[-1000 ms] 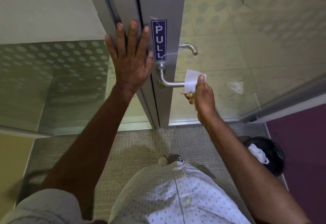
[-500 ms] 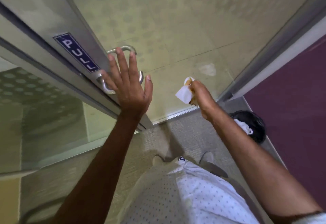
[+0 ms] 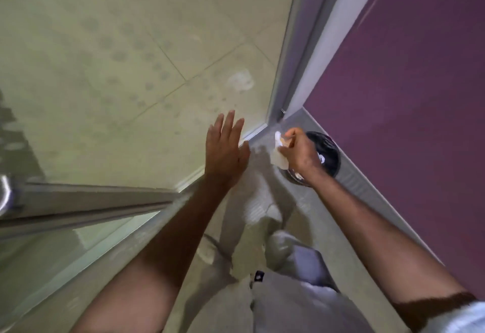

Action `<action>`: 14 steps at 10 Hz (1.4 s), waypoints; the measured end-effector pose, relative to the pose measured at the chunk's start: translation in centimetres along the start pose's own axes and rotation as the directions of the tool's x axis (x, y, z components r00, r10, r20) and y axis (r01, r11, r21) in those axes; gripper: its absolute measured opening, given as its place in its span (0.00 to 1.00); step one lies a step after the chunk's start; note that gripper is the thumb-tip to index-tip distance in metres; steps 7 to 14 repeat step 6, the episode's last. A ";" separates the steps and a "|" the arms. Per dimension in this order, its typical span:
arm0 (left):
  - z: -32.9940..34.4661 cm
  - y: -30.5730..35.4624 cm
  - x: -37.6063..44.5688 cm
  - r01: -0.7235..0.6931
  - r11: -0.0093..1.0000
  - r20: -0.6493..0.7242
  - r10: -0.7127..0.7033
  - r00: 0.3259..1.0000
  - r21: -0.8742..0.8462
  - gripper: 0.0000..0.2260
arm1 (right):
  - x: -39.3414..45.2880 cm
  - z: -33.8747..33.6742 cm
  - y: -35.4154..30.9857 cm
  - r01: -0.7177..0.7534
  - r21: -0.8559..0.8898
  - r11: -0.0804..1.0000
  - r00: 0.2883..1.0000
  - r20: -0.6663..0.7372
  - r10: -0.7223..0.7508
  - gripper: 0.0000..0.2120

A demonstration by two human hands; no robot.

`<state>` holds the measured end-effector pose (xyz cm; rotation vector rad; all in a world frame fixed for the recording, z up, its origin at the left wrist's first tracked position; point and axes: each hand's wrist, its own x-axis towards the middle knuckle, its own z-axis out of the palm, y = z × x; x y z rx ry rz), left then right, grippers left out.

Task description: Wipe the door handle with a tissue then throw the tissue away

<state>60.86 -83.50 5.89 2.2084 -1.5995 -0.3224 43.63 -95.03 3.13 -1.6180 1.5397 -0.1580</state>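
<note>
The view has swung right, away from the door, and the right hand (image 3: 298, 153) has carried the tissue (image 3: 278, 158) off the door handle (image 3: 5, 196) to a spot above the black bin (image 3: 329, 154) at the foot of the purple wall (image 3: 409, 96). 0.5 s ago the tissue hung midway between handle and bin; now the handle sits at the far left edge of the frame, well apart from both hands. The right hand is curled shut, pinching the crumpled tissue between thumb and fingers. The left hand (image 3: 227, 153) has left the door and hovers in front of the glass panel (image 3: 131, 70) with its fingers spread and straight, holding nothing. Wiping looks finished; what remains, I judge, is letting go so the tissue drops inside the bin's rim, which the hand partly hides.
</note>
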 end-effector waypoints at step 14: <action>24.1 1.0 6.7 0.063 0.996 0.494 -0.088 0.865 0.068 0.26 | 16.2 0.3 22.6 -0.237 -0.038 0.971 0.967 -0.103 0.232 0.14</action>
